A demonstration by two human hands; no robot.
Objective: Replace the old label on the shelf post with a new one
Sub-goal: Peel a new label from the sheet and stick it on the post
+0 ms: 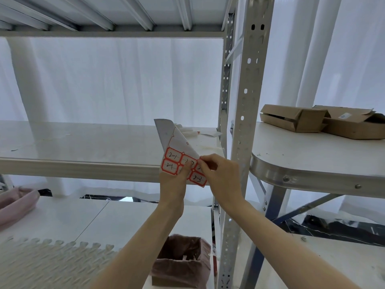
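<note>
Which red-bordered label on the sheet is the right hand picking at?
The upper-right label, pinched by the right hand; "2-1" and "2-3" lie untouched.

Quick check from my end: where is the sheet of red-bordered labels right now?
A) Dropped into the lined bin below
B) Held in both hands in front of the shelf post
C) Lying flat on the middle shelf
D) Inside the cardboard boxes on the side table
B: the label sheet is gripped by the left hand while the right hand pinches at a label, beside the shelf post.
</note>
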